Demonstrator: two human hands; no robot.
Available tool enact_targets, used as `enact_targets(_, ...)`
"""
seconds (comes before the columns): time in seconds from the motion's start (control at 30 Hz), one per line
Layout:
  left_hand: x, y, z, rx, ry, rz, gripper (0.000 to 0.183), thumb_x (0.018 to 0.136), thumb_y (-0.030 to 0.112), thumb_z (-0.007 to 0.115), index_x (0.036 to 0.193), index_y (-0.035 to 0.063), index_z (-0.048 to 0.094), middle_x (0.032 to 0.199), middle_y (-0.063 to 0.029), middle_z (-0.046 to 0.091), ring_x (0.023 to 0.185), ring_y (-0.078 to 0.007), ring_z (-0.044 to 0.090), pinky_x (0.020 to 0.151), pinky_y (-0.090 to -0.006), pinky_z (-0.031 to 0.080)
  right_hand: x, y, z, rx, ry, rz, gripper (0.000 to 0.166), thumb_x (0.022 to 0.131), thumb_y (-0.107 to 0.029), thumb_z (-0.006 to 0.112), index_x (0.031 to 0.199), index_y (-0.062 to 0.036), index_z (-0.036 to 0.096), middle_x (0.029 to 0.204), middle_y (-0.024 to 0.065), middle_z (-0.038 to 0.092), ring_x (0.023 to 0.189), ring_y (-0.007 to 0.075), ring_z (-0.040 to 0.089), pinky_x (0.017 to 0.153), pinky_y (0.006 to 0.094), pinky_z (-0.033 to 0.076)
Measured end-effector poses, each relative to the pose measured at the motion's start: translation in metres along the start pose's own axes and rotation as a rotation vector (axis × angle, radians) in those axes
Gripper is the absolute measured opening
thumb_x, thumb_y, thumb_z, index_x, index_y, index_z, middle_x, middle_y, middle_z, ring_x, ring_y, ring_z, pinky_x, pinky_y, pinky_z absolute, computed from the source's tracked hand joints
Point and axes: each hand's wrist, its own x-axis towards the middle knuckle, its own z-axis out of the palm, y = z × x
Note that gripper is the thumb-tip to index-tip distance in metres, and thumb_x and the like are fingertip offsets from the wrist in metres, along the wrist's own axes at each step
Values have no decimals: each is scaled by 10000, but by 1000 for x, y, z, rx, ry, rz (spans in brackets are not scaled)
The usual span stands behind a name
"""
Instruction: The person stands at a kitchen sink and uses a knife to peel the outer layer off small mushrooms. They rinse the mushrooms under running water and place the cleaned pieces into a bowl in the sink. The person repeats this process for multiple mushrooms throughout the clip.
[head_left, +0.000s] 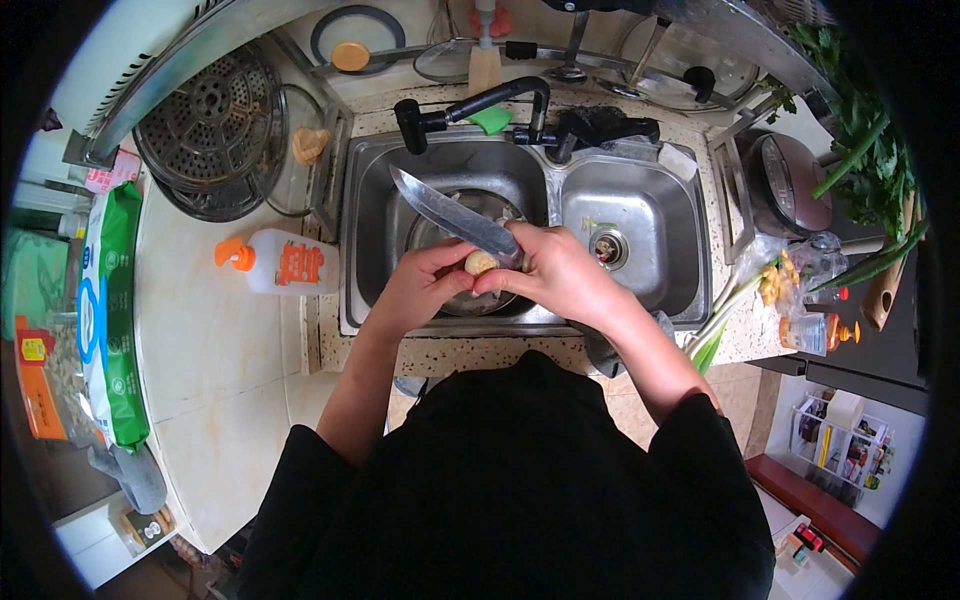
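Observation:
Above the left basin of a double stainless-steel sink (375, 247), both my hands meet around a small pale bulb (480, 262), which looks like garlic. My left hand (420, 289) pinches it between thumb and fingers. In my right hand (566, 274) is a kitchen knife (450, 214), its blade pointing up and to the left; the handle is hidden by my fingers. The right thumb touches the bulb near the base of the blade. Below my hands a round metal bowl (416, 232) lies in the basin, partly covered by them.
A black faucet (480, 112) reaches over the left basin. A white pump bottle (292, 262) stands left of the sink. Scraps lie around the drain (607, 247) of the right basin. Spring onions (724, 319) and ginger (780, 277) rest on the right counter, beside another pump bottle (814, 334).

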Motion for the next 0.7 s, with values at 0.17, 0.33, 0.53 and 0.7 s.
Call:
enact_targets(0.17,1,0,3,-76,8,-11,262,884,24,579,1141,-23,592,937,-20,604,819,-82,556,746,-229,472,3,-4,-1,140,-38,4,395,779,-335,749,907,18,628,721,205,624,645,345,623,605,383,482)
enact_targets(0.33,1,-2,2,-64,24,-12,211,874,55,602,1070,-25,611,919,-22,623,796,-76,550,719,-227,458,0,-7,-1,124,-62,58,342,813,-312,723,967,-13,659,763,190,651,678,331,637,642,366,495)
enact_targets(0.53,2,-2,0,29,12,23,183,872,69,611,1036,-11,632,848,-14,636,775,-65,538,698,-218,445,1,-4,-1,170,-113,105,305,860,-315,688,937,-21,658,663,84,601,603,163,564,570,311,444)
enact_targets(0.7,3,-3,1,28,38,-27,189,885,85,608,1048,-8,625,893,-10,636,800,-63,534,716,-221,442,1,0,3,225,-168,211,339,903,-349,626,1011,-31,675,749,122,661,669,164,601,655,315,477)
